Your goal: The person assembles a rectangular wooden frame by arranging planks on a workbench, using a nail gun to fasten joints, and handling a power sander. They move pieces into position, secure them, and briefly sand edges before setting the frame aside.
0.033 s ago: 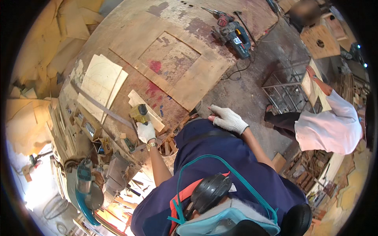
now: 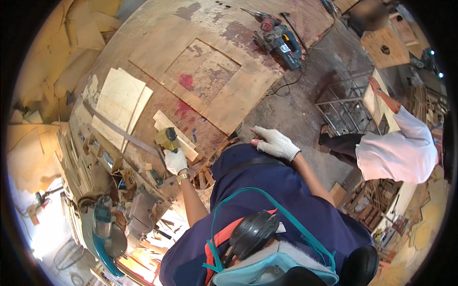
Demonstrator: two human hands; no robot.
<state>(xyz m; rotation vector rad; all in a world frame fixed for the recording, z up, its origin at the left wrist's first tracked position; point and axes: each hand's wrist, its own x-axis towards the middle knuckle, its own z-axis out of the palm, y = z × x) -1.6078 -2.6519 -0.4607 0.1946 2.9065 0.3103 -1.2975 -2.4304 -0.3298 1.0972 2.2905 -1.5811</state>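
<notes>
My left hand (image 2: 175, 161), in a white knit glove, is closed around the handle of an olive-yellow power tool with a black grip (image 2: 167, 138); its exact kind is not clear. The tool's head is over the end of a narrow pale wood strip (image 2: 177, 137) on the workbench. Close to it, a long metal ruler (image 2: 125, 131) lies across pale plywood sheets (image 2: 120, 97) with curved lines drawn on them. My right hand (image 2: 276, 144), gloved too, rests against my dark blue clothing at the bench's near side. Its fingers are stretched out and hold nothing.
A square plywood frame (image 2: 248, 97) lies flat on the bench (image 2: 157, 38). Beyond it are a jigsaw (image 2: 282, 47) with a cable and a drill (image 2: 267, 21). At left stands a circular saw (image 2: 103, 224). On the right a person (image 2: 396, 148) handles a board on a metal frame (image 2: 344, 102).
The view has shifted very slightly, so the bench and tools appear a little further left. Both hands keep their pose, the left one still holding the olive-yellow tool.
</notes>
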